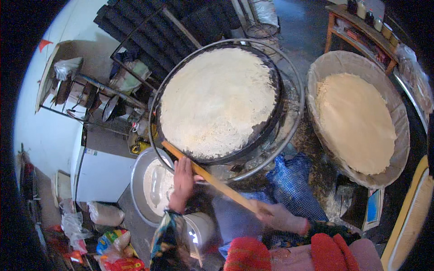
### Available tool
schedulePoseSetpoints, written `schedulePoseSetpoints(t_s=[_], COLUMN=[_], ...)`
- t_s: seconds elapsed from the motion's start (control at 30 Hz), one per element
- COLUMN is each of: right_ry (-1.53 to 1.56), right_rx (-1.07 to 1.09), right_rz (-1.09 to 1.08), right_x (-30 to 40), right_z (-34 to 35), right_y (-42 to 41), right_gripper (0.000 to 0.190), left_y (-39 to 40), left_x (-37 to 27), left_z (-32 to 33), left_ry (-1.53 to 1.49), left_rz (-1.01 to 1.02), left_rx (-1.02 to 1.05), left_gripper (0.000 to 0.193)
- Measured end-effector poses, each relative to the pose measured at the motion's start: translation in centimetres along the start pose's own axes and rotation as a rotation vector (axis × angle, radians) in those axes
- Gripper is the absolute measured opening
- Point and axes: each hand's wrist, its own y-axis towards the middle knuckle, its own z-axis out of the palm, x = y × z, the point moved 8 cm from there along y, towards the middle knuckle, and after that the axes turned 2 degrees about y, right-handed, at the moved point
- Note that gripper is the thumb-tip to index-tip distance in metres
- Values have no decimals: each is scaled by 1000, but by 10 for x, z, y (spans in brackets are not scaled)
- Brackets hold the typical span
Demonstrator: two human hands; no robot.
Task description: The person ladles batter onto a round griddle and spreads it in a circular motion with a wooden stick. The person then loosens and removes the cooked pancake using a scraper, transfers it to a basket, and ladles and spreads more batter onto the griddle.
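My right hand (283, 218), slightly blurred, grips the near right end of a long flat wooden stick (220, 186). Closer to its far left end, my left hand (183, 183) holds the stick with fingertips laid on it. The stick slants along the near edge of a round black griddle (275, 115). A pale sheet of batter or flatbread (217, 98) covers most of the griddle, its rim ragged and its near part rougher. A metal ring (300, 115) surrounds the griddle. Below my left hand is a metal basin (135, 189) holding a pale mixture (151, 179) and a clear scoop-like object (156, 188).
At right stands a large lined basket (400, 115) with a tan stack of thin flatbreads (356, 122). Blue checked cloth (295, 186) lies between basket and griddle. A white bucket (200, 227) sits by my left forearm. A wooden table (359, 20) bears several jars.
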Motion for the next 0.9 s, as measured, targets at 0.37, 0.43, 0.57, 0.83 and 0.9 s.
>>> schedulePoseSetpoints(t_s=[0.37, 0.43, 0.57, 0.83, 0.9], right_ry=[570, 863, 961, 950, 804], right_rx=[-433, -372, -169, -13, 57], right_rz=[396, 374, 426, 563, 542], right_x=[-3, 0, -36, -11, -1], right_z=[-103, -104, -96, -32, -13], right_y=[-69, -52, -34, -12, -6], right_gripper=[52, 52, 45, 44, 44], left_y=[246, 250, 233, 134, 103], left_x=[-215, -197, -151, -64, -36], left_z=[32, 38, 35, 9, 9], left_ry=[-86, -91, -88, -139, -171], left_rz=[463, 450, 353, 188, 104], left_rx=[-113, -113, -123, -175, -173], left_gripper=[67, 63, 62, 69, 72])
